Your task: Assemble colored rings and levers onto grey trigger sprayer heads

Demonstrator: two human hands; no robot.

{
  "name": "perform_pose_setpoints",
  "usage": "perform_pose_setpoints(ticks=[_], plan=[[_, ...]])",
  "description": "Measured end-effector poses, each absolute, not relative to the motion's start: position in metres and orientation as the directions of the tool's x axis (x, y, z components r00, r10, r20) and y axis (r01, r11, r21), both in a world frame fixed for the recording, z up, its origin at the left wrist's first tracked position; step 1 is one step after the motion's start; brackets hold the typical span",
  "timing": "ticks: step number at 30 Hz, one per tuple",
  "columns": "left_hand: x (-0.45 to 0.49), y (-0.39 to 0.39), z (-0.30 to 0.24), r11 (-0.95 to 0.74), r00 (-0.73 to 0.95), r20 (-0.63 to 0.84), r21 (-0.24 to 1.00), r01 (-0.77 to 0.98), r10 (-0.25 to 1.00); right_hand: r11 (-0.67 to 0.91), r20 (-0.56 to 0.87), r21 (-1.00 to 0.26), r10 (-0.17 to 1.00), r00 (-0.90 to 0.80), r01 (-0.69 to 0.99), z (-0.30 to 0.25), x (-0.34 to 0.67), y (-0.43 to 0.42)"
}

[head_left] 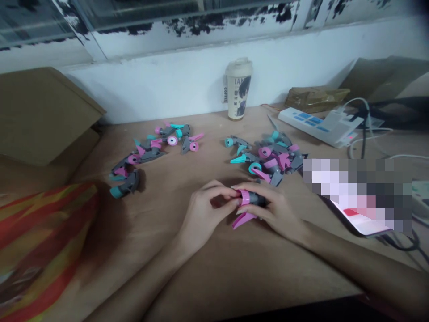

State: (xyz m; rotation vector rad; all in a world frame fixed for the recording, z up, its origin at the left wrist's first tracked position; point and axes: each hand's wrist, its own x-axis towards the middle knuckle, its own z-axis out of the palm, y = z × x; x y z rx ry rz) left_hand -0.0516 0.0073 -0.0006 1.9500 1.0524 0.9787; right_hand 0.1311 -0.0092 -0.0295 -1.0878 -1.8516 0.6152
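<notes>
Over the middle of the table, my right hand (278, 208) is closed around a trigger spray head (246, 197) with a grey body, a pink collar and a pink trigger. Its collar faces left, and the trigger points down toward me. My left hand (208, 210) is closed in a pinch at the collar's open end, thumb and forefinger touching the rim. Anything between those fingertips is hidden. Just beyond my right hand lies a pile of similar spray heads (273, 154) in grey, pink and teal. More spray heads (150, 152) form a loose row at the left.
A lidded cup (238, 91) stands by the wall. On the right are a power strip (311, 125) with cables, a taped package (315, 98) and a lit phone or tablet (355, 201). Cardboard (43, 116) and a red-yellow striped bag (43, 241) occupy the left side.
</notes>
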Motion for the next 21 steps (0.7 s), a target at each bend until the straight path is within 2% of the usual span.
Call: perform_pose_setpoints(ticks=[7, 10, 12, 15, 18, 21], plan=[[-0.051, 0.005, -0.004, -0.445, 0.381, 0.322, 0.843, 0.301, 0.867, 0.507, 0.444, -0.763, 0.862, -0.244, 0.401, -0.029, 0.131, -0.011], [-0.051, 0.005, -0.002, -0.46, 0.401, 0.329, 0.838, 0.293, 0.855, 0.471, 0.401, -0.814, 0.879, -0.257, 0.339, -0.027, 0.13, -0.01], [-0.05, 0.004, 0.002, -0.489, 0.426, 0.343, 0.818, 0.303, 0.837, 0.383, 0.318, -0.893, 0.909, -0.269, 0.236, -0.024, 0.13, -0.009], [-0.048, -0.001, 0.007, -0.551, 0.438, 0.399, 0.776, 0.307, 0.806, 0.166, 0.166, -0.986, 0.931, -0.326, -0.026, -0.02, 0.128, -0.009], [-0.046, -0.007, 0.008, -0.638, 0.369, 0.528, 0.697, 0.327, 0.765, -0.03, 0.072, -0.966, 0.922, -0.379, -0.256, -0.014, 0.127, -0.01], [-0.047, -0.011, 0.005, -0.723, 0.343, 0.637, 0.594, 0.352, 0.69, -0.1, 0.009, -0.947, 0.942, -0.336, -0.306, -0.008, 0.127, -0.011]])
